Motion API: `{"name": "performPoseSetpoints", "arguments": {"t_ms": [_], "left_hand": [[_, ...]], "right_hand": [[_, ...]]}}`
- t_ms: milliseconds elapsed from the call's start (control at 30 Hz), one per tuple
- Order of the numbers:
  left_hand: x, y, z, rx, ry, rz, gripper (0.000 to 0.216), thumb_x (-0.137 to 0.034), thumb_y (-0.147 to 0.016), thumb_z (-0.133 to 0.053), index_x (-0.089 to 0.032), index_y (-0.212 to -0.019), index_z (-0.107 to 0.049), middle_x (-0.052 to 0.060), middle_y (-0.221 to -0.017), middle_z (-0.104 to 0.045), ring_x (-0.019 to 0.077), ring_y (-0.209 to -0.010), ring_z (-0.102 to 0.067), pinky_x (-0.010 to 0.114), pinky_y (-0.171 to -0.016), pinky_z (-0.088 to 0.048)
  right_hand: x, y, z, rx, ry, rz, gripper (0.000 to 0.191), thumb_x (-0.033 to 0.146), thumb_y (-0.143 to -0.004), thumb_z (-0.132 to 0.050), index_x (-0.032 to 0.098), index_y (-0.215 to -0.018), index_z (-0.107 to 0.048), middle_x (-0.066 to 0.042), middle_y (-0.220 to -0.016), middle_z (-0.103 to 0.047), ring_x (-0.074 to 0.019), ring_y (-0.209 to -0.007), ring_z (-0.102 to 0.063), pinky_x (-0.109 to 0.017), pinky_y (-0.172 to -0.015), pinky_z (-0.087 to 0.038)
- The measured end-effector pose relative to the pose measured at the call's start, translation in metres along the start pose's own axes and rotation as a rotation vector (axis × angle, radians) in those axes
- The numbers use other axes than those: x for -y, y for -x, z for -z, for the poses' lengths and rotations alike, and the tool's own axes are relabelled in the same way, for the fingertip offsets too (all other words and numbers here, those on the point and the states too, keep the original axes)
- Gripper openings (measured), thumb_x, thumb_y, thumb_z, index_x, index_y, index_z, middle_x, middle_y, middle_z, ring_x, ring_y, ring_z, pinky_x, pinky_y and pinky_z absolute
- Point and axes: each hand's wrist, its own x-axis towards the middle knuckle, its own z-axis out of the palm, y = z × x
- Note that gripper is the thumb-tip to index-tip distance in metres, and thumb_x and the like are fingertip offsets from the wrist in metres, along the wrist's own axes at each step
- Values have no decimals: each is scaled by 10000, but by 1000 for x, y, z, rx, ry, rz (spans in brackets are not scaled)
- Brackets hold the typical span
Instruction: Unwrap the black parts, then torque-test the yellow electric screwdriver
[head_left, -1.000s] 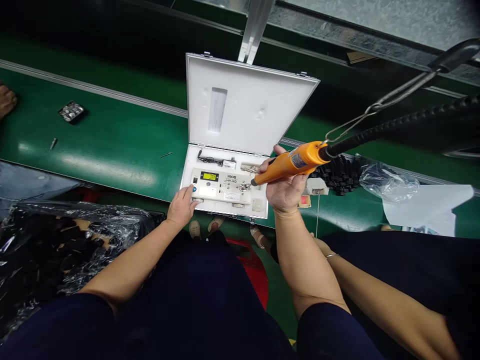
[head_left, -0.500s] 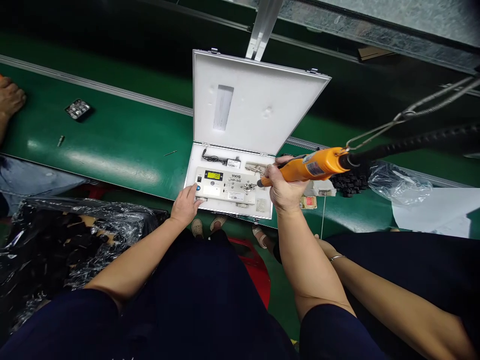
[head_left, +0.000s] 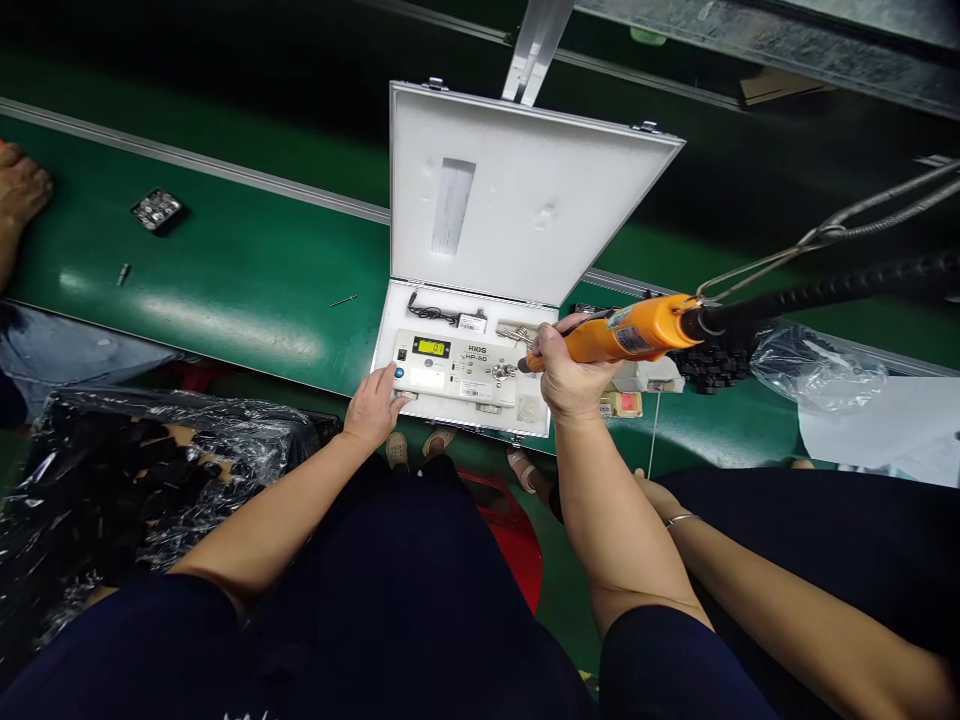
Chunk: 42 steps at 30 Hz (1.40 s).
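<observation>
A white HIOS HP-50-style torque tester (head_left: 431, 380) with a lit yellow display lies in the foam of an open case (head_left: 525, 200). My left hand (head_left: 370, 408) grips its left end, fingers beside a blue button and thumb at the front edge. My right hand (head_left: 574, 375) is wrapped round an orange electric screwdriver (head_left: 637, 328), held tilted with its tip at the tester's round metal socket (head_left: 502, 371). Behind the tester, a power adapter (head_left: 471, 323) with a black cable sits in the foam.
A hanging wire (head_left: 780, 250) and a black cord (head_left: 825, 285) run from the screwdriver to the right. Small boxes, black parts and a plastic bag (head_left: 817, 365) lie right of the case. Co-workers' arms are at both sides. A plastic-lined bin (head_left: 172, 480) stands front left.
The display reading has gone from 0.0 to about 0.1. The view has shifted slightly; both hands keep their holds and the screwdriver stays at the socket.
</observation>
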Motion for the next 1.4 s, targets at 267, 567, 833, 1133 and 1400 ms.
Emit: {"name": "performPoseSetpoints", "arguments": {"t_ms": [267, 567, 833, 1133, 1400], "left_hand": [[0, 1, 0, -6, -6, 2, 613, -364, -928, -592, -85, -1445, -415, 211, -1285, -578, 326, -1138, -564, 456, -1015, -495], [0, 0, 0, -14, -4, -12, 615, -356, -924, -601, -82, -1441, -409, 214, -1273, -579, 329, -1166, -559, 464, -1027, -490], [0, 1, 0, -23, -8, -17, 615, -364, -927, -597, -88, -1442, -403, 211, -1271, -578, 326, -1160, -566, 453, -1020, -495], [1, 0, -2, -36, -24, -23, 611, -380, -932, -581, -80, -1436, -409, 216, -1257, -587, 334, -1130, -578, 466, -993, -506], [-8, 1, 7, -139, 71, -59, 608, -419, -903, -604, -77, -1386, -466, 226, -1277, -575, 348, -1171, -561, 500, -1022, -482]], "right_hand": [[-4, 2, 0, -8, -12, 0, 428, 528, -704, -771, 223, -782, -481, 28, -676, -494, -102, -493, -511, -292, -453, -498], [-15, 5, 4, 57, -40, -2, 374, 479, -734, -777, 226, -776, -505, 39, -626, -506, -121, -498, -520, -298, -440, -488], [-27, 7, 6, 71, -23, 41, 329, 453, -754, -773, 234, -766, -527, 24, -652, -524, -136, -522, -527, -324, -459, -507], [-34, 8, 8, 32, -33, 56, 305, 411, -783, -757, 205, -799, -533, 27, -711, -547, -105, -527, -530, -297, -496, -497], [-28, 8, 5, 17, -37, 25, 344, 455, -760, -761, 197, -788, -534, 32, -675, -530, -100, -504, -534, -281, -472, -485]]}}
